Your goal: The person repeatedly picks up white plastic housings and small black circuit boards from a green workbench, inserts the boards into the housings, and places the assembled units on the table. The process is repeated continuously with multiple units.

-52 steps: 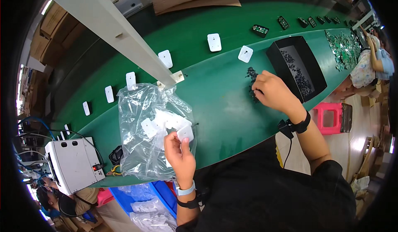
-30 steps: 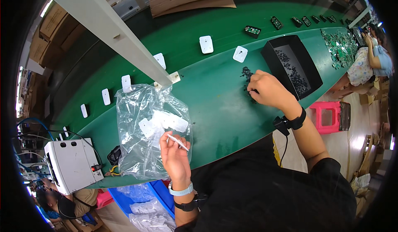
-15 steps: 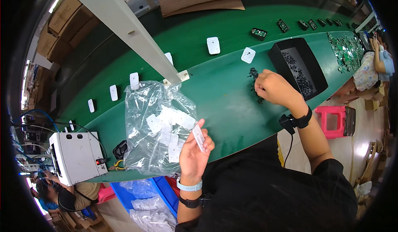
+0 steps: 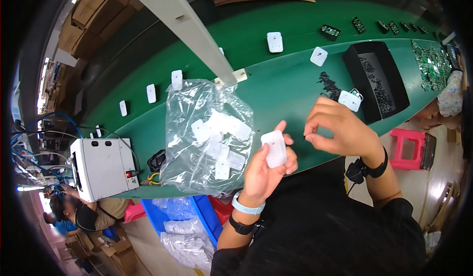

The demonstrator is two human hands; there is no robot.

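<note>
My left hand (image 4: 263,175) holds a white rectangular plastic cover (image 4: 274,150) with rounded corners and small holes, its flat face turned up. Just right of it, my right hand (image 4: 340,128) is closed in a pinch; whatever lies between the fingertips is too small to make out. Beyond the right hand lies a loose pile of tiny black parts (image 4: 328,85) on the green bench. Beside that pile sits another white cover (image 4: 350,100) with some green showing at its edge. More white covers (image 4: 222,168) lie on a clear plastic bag (image 4: 185,120) to the left.
A black box (image 4: 356,71) with more tiny black parts stands at the right. White covers (image 4: 275,42) and black housings with circuit boards (image 4: 330,32) line the far green strip. A metal post (image 4: 197,34) rises mid-bench. A white machine (image 4: 106,167) and yellow-handled pliers (image 4: 151,179) sit left.
My right hand has come from the black parts toward my left hand. My left hand has turned the cover from edge-on to flat. The whole view has shifted a little.
</note>
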